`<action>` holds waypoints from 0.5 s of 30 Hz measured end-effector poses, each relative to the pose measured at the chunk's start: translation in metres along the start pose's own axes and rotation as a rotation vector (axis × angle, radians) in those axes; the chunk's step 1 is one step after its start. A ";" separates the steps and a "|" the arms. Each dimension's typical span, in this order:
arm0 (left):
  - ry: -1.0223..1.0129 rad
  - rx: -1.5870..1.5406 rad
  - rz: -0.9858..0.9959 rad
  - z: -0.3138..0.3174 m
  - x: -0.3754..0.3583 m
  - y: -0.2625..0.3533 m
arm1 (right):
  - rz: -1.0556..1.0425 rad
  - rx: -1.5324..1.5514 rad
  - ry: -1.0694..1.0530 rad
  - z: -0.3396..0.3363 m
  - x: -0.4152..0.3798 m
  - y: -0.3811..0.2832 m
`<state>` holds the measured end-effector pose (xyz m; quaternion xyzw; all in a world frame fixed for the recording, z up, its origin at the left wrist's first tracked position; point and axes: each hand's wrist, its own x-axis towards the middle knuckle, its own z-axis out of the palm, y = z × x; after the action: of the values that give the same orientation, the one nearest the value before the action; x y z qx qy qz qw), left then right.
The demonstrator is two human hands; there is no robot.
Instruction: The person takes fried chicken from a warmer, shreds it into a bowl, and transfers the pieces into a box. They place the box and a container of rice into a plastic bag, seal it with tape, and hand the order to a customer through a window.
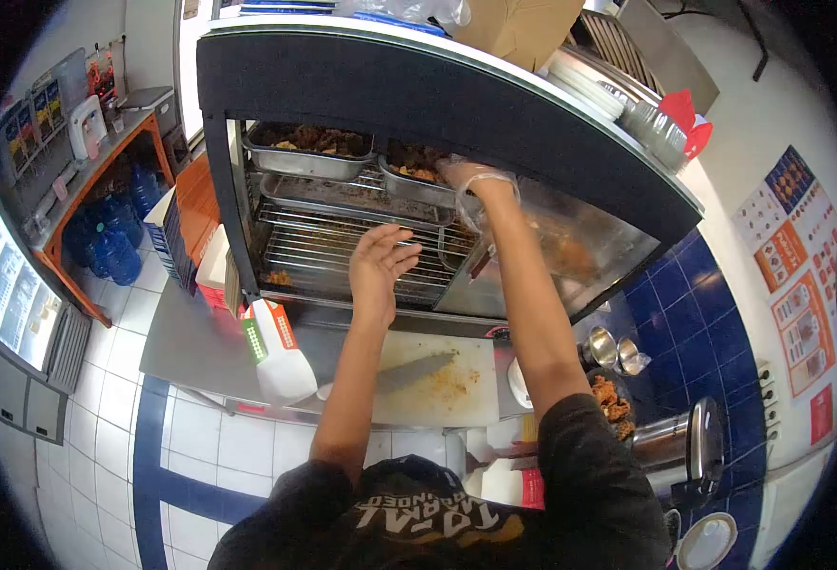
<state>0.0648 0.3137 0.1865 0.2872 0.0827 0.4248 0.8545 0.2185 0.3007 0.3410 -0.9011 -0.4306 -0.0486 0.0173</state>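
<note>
A steel counter (pixel 195 347) stands under a warming cabinet (pixel 418 85). On the counter lies a white cutting board (pixel 456 404) strewn with crumbs, with a knife (pixel 413 370) flat on it. Left of the board stands a white takeaway box (pixel 281 366). Inside the cabinet, wire racks (pixel 333 252) carry two metal trays of fried food (pixel 309 150) side by side on the top level, with a flat tray (pixel 342 198) just below them.

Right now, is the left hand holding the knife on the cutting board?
No, the left hand is raised, open and empty before the wire racks, while the knife lies below.
</note>
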 end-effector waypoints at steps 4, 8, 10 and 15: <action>-0.005 0.037 -0.038 -0.010 -0.012 -0.003 | -0.037 -0.095 0.272 0.013 0.016 0.005; 0.008 -0.011 -0.069 -0.021 -0.020 -0.012 | -0.057 -0.094 0.374 0.012 0.015 0.001; 0.005 -0.013 -0.073 -0.025 -0.023 -0.017 | -0.184 -0.060 0.523 0.011 0.021 0.000; 0.012 0.010 -0.125 -0.029 -0.025 -0.022 | -0.185 -0.086 0.534 0.022 0.036 -0.009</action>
<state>0.0531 0.2963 0.1482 0.2832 0.1076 0.3717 0.8776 0.2362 0.3360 0.3230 -0.8131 -0.4887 -0.3040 0.0872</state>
